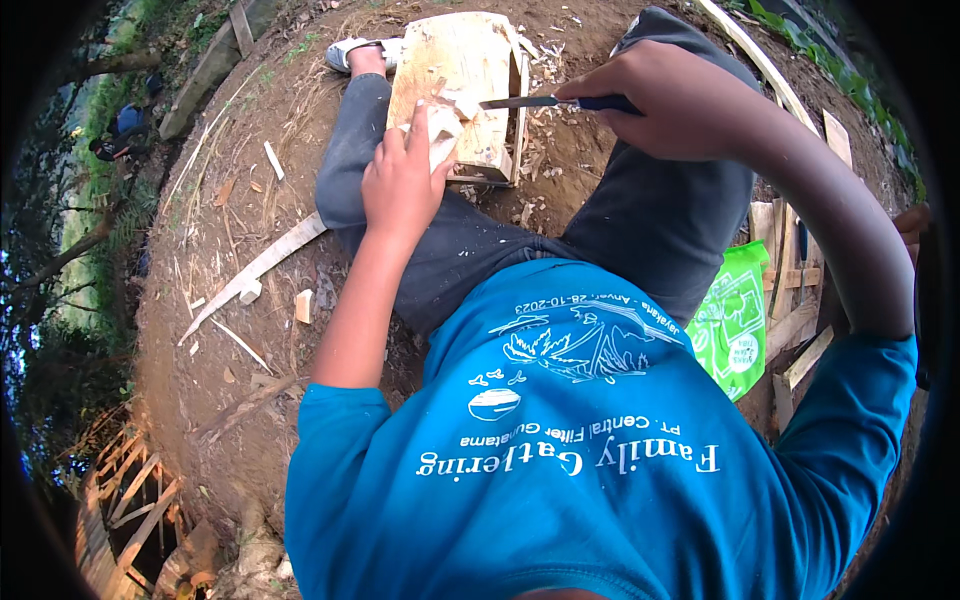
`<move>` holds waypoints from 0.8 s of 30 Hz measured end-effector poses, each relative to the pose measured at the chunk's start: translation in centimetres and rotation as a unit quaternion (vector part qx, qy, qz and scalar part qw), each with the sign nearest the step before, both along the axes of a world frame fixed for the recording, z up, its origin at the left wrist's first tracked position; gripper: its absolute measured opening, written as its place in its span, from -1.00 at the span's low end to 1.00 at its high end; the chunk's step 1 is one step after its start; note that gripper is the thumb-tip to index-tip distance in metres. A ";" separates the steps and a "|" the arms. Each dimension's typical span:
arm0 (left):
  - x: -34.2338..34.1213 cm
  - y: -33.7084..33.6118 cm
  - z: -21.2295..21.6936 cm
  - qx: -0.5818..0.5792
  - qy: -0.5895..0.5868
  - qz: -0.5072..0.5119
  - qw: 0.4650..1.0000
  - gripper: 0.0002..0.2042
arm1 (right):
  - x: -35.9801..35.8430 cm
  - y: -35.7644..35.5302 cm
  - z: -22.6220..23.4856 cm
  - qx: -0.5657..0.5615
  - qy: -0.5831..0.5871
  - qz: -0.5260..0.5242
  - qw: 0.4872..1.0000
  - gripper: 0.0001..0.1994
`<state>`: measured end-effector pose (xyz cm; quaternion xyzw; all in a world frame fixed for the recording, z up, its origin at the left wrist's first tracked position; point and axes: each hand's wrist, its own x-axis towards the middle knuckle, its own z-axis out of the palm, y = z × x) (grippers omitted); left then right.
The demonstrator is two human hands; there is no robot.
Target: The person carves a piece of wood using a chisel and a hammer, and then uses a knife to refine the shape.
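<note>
A low wooden box point(455, 60) stands on the ground between my legs, its top scattered with shavings. On its near end lies a small pale piece of wood point(442, 146), partly hidden by fingers. My left hand point(403, 182) grips that piece and presses it against the box top, index finger stretched along it. From the right, my right hand point(675, 100) is closed round the dark blue handle of a knife point(520, 102). The narrow blade points left, its tip close to the wood; whether it touches, I cannot tell.
Wood chips and a long pale strip of wood point(262, 262) lie on the dirt to the left. At my right are a green bag point(735, 325) and several boards point(800, 325). A slatted wooden frame point(130, 500) shows lower left; a person point(127, 122) is far off, upper left.
</note>
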<state>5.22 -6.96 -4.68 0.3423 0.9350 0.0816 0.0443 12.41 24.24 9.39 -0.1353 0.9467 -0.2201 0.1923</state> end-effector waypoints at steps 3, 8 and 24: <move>0.3 0.2 0.0 -0.001 0.001 -0.004 1.000 -0.21 | 0.6 -1.8 2.2 0.016 0.032 -0.020 0.999 -0.61; 0.7 0.7 0.8 -0.011 -0.035 0.023 0.999 -0.21 | -0.7 -4.3 1.1 0.069 0.061 0.005 0.996 -0.62; 0.2 -0.2 -0.5 0.040 -0.045 0.014 0.998 -0.29 | -3.8 -7.4 2.9 0.155 0.029 0.017 0.987 -0.64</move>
